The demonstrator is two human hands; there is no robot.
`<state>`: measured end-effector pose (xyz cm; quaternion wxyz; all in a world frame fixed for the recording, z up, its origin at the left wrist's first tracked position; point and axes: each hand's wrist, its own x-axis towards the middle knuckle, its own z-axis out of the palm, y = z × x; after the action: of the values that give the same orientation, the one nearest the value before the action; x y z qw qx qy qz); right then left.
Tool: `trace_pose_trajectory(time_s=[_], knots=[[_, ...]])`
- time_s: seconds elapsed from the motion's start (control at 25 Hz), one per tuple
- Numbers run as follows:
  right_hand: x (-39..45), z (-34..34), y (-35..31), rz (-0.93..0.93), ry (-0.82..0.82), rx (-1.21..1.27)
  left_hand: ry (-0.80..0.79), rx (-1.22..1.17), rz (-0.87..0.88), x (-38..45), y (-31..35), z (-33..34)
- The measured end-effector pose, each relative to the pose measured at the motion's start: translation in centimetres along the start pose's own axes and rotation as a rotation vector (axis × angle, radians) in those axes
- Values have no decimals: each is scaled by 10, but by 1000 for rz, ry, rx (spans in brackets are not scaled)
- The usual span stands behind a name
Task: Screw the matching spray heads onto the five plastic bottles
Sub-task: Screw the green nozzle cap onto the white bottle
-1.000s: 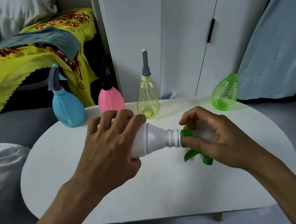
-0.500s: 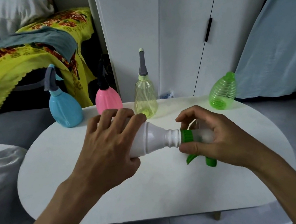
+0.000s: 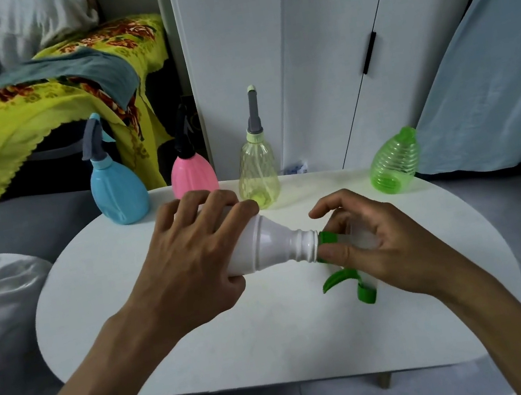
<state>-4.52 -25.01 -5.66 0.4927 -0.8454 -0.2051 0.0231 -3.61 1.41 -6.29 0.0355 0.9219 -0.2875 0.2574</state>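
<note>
My left hand (image 3: 190,259) grips a white bottle (image 3: 270,243) held sideways over the table, its threaded neck pointing right. My right hand (image 3: 383,246) holds a white spray head with a green collar (image 3: 328,237) against that neck; its green trigger (image 3: 337,279) and nozzle tip hang below my fingers. At the table's back stand a blue bottle (image 3: 118,192), a pink bottle (image 3: 193,175) and a clear yellow bottle (image 3: 257,174), each with a spray head on. A ribbed green bottle (image 3: 393,164) lies tilted at the back right with no head.
The white oval table (image 3: 274,338) carries everything. A grey sofa with a yellow floral cloth (image 3: 18,123) lies to the left, a white cabinet (image 3: 333,59) behind, a pale blue curtain (image 3: 489,75) at the right.
My right hand has turned around the green collar, with the fingers lifted and regripped. The trigger now hangs lower. The white bottle stays in my left hand.
</note>
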Motion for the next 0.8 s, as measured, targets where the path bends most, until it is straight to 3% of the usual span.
trace_pose_trajectory(time_s=[0.8], knots=[[1,3,0,36,-3,0,-4,-3,-2,1,0,0]])
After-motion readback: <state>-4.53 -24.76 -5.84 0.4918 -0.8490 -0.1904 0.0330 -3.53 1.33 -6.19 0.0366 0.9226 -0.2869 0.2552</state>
